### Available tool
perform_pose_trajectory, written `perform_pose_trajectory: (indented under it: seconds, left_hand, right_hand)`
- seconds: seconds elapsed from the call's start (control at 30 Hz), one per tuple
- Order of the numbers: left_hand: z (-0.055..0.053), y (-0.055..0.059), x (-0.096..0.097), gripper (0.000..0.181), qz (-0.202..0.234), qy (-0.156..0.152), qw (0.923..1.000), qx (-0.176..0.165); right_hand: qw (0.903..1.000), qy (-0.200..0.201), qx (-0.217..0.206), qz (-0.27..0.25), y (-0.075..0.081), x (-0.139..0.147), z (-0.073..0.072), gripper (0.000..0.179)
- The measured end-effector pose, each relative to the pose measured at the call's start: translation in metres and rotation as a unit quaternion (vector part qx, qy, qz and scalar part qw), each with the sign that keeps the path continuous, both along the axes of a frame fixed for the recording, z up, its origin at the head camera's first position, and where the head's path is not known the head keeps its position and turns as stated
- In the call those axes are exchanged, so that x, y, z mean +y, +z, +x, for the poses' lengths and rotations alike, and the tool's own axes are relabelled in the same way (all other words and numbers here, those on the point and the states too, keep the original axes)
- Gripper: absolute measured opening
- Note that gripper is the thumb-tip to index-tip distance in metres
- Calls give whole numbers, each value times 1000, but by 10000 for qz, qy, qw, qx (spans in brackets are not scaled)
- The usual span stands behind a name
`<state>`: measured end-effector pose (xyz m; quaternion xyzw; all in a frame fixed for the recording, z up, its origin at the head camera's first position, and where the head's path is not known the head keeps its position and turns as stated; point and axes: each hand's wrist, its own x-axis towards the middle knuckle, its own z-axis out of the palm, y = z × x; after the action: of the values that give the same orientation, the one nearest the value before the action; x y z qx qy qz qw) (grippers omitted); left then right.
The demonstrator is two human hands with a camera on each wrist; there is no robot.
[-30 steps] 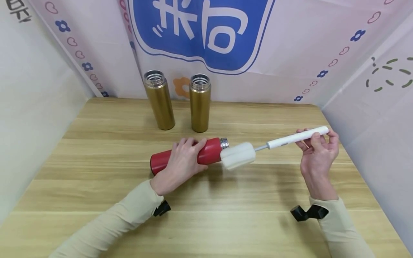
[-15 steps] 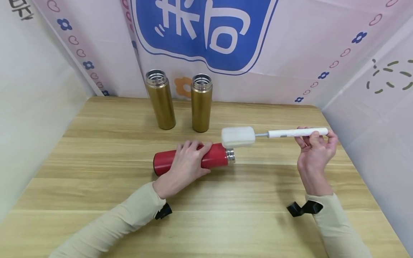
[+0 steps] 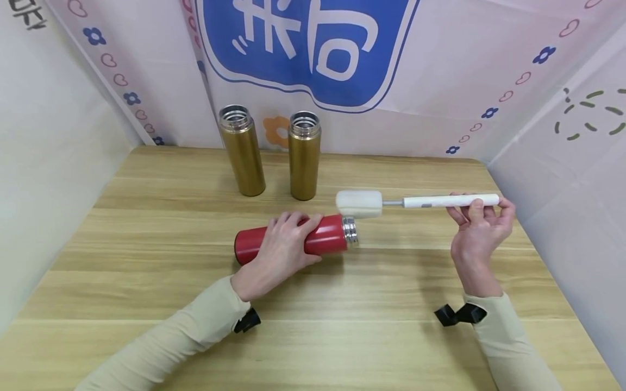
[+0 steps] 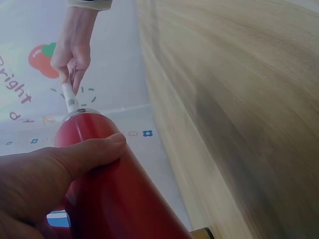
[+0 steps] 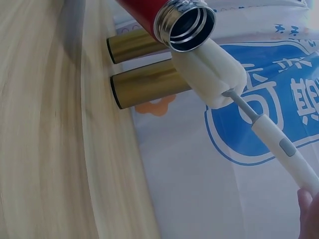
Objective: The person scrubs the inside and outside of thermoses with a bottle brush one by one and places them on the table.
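My left hand [image 3: 281,247] grips a red thermos bottle [image 3: 329,235] around its middle, holding it on its side with the steel mouth facing right. In the right wrist view the open threaded mouth [image 5: 192,27] shows with no lid on it. My right hand [image 3: 481,231] pinches the end of the white handle of a bottle brush [image 3: 450,201]. The brush's white sponge head [image 3: 358,203] points left and is outside the bottle, just behind its neck in the head view. In the left wrist view, my thumb [image 4: 94,154] lies across the red bottle [image 4: 119,194].
Two gold bottles without lids, one on the left [image 3: 243,157] and one on the right [image 3: 304,163], stand upright at the back of the wooden table [image 3: 313,336]. Behind them hangs a printed cloth backdrop [image 3: 430,65], with white side walls on both sides.
The sponge head has moved from in front of the bottle's mouth to behind its neck, and the brush has levelled. The red bottle has shifted slightly right, its mouth now tipped a little lower.
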<state>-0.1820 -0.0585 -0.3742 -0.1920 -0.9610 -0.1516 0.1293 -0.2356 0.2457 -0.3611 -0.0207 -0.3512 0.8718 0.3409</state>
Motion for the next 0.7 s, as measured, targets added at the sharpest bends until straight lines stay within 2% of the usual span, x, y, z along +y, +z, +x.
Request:
perform_pose_trajectory:
  seconds: [0.3,0.57,0.7]
  left_hand:
    - [-2,0,0,76,123,82,9998,-107]
    - [-5,-1,0,76,178,124,9998,42]
    - [-6,0,-1,77,244,152,9996,8]
  right_hand:
    - [9998,-110,72,151,0,2,1,14]
    - [9988,-194,203,413,0,3,5,16]
    - [9980,-183,248,547,0,4,8,16]
